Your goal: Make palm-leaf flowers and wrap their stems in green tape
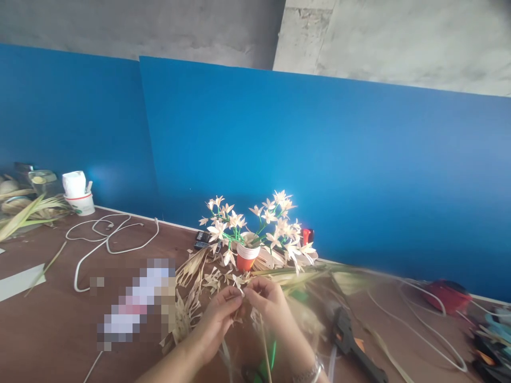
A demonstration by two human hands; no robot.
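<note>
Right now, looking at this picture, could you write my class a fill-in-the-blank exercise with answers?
1. The wide panel behind the table is coloured ____.
2. The stems of the pale flowers are coloured ____.
3. The hand with a metal band at its wrist is the person's ____ one.
4. Seen from the camera, the white container with a red rim stands to the ____ of the flowers.

Missing words: blue; green; right; left.

Flowers stand in a cup before the panel, left of the glue gun.
</note>
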